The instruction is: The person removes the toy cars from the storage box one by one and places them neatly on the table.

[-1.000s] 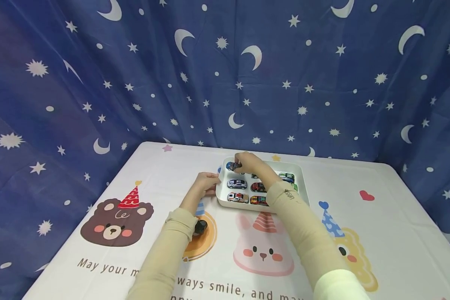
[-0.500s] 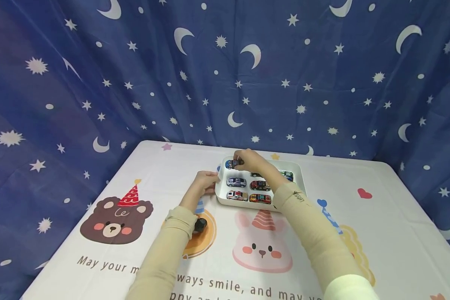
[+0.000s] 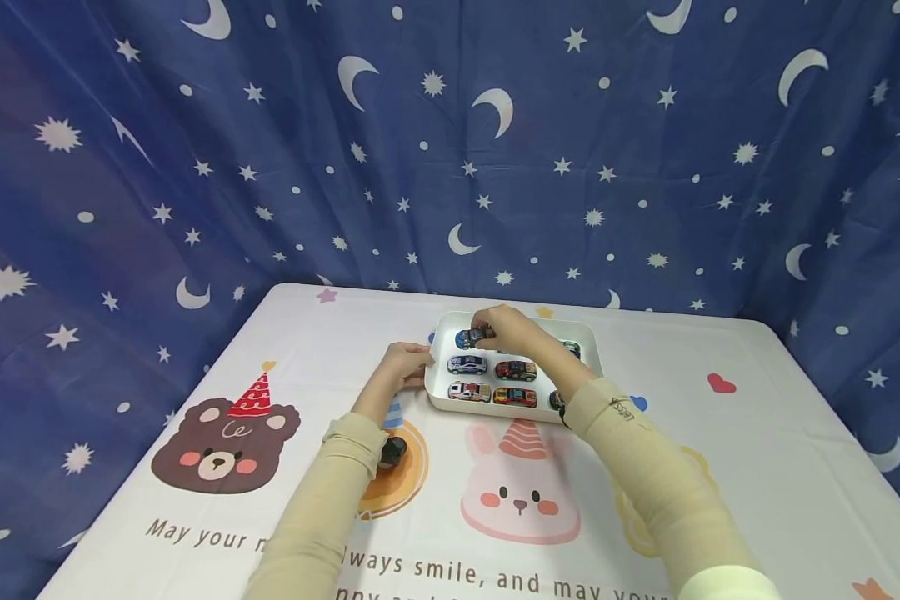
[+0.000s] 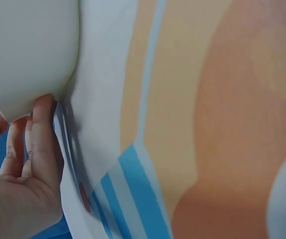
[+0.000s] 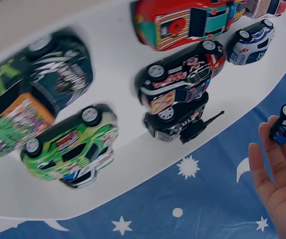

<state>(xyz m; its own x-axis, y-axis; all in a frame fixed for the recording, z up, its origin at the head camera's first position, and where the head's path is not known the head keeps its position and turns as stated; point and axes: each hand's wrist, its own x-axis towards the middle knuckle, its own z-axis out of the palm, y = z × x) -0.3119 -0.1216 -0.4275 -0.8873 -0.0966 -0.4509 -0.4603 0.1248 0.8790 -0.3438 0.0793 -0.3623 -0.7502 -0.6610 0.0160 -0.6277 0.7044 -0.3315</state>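
Observation:
A white tray (image 3: 457, 405) on the table holds several toy cars in rows. With my left hand (image 3: 403, 367) I grip the tray's left wall; the left wrist view shows the thumb and fingers (image 4: 44, 129) at its edge. My right hand (image 3: 512, 327), over the back left corner of the tray, pinches a dark blue toy car (image 3: 467, 339). In the right wrist view this toy car (image 5: 285, 124) sits between thumb and fingers, partly hidden. A white-and-blue car (image 3: 467, 364) and a red-and-black car (image 3: 516, 370) lie nearer me.
A printed white tablecloth (image 3: 780, 467) covers the table. Behind it hangs a blue curtain (image 3: 390, 100) with moons and stars. A small black object (image 3: 393, 451) shows beside my left wrist. My right forearm hides part of the tray's right side.
My right hand has shifted slightly right within the tray with the dark blue toy car. The right forearm has swung right, uncovering a front-row car. My left hand stays at the tray.

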